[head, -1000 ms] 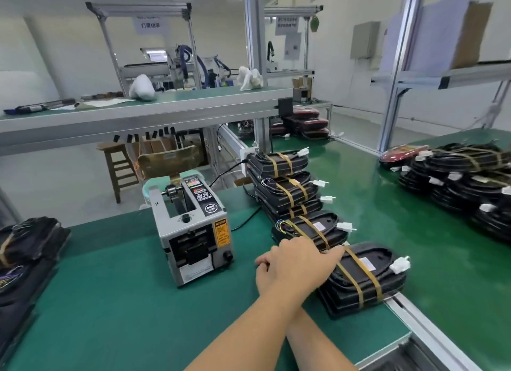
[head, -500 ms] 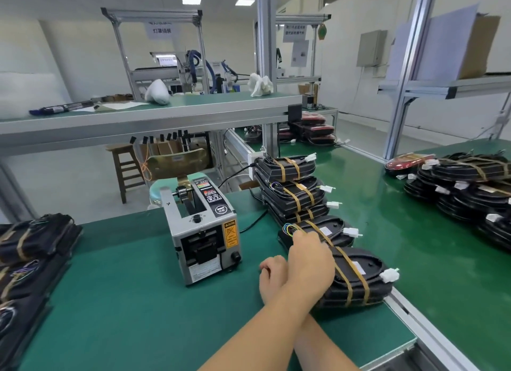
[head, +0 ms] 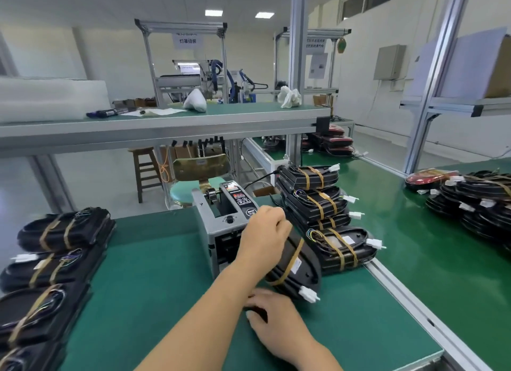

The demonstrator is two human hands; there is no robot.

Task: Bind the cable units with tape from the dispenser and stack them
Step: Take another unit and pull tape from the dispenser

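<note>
Left hand (head: 262, 239): grip closed over the upper edge of one taped cable unit (head: 297, 262), which is tilted on edge above the green counter (head: 154, 282), just in front of the tape dispenser (head: 218, 221), its white connector (head: 309, 294) at the low end. Right hand (head: 276, 314): lies at the unit's lower end with fingertips against a dark part; whether this grip is closed on it cannot be told. A row of bound units (head: 326, 204) stands just right of the dispenser, and further stacks (head: 63, 232) sit at the counter's left edge.
</note>
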